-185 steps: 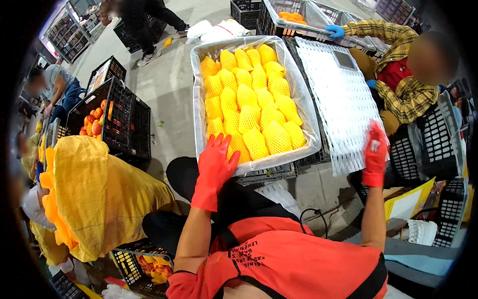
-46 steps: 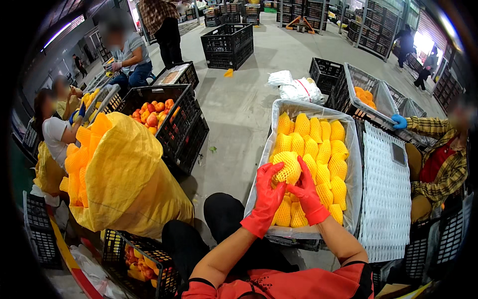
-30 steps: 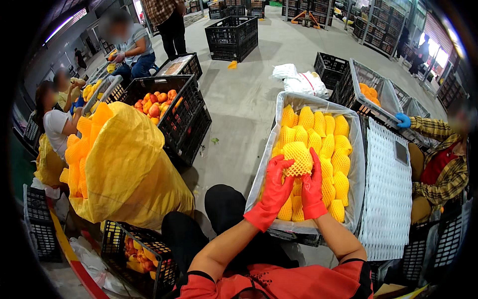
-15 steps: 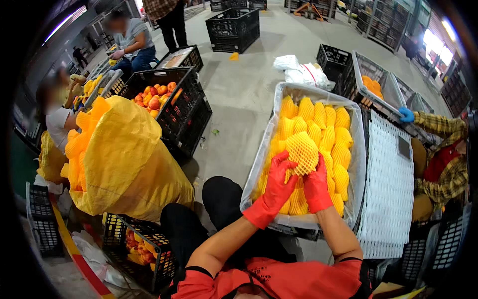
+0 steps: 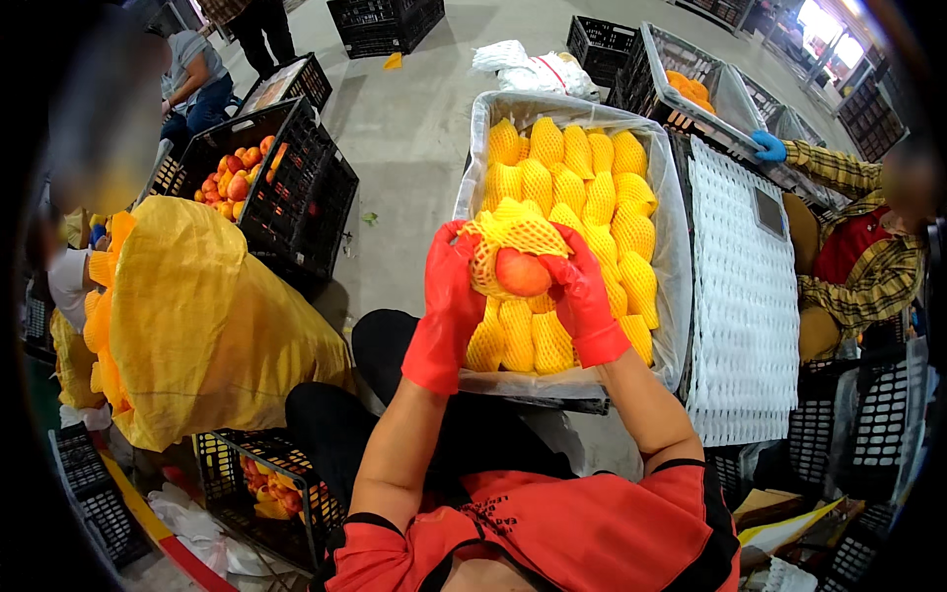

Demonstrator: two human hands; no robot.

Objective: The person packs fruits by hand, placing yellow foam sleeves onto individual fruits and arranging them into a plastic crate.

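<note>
Between my two red-gloved hands, above the lined crate, is a red peach (image 5: 523,273) partly inside a yellow foam net sleeve (image 5: 513,232). The peach's bare lower side shows at the sleeve's near opening. My left hand (image 5: 452,296) grips the sleeve and fruit from the left. On the opposite side, my right hand (image 5: 582,293) has its fingers closed on the sleeve's edge beside the peach. Below them, rows of sleeved fruit (image 5: 631,237) fill most of the crate (image 5: 674,296), which has a pale plastic liner. My fingertips are partly hidden behind the netting.
A yellow sack (image 5: 217,316) of foam sleeves stands at left, beside a black crate (image 5: 311,187) of peaches. Another crate (image 5: 232,449) of fruit sits by my leg. White woven padding (image 5: 742,316) lies right of the lined crate. A co-worker in a plaid sleeve (image 5: 838,168) is at right.
The sleeve has turned in my hands, so the bare red peach now faces me. My hands have spread to either side of it. The view has shifted, moving the scene left and up.
</note>
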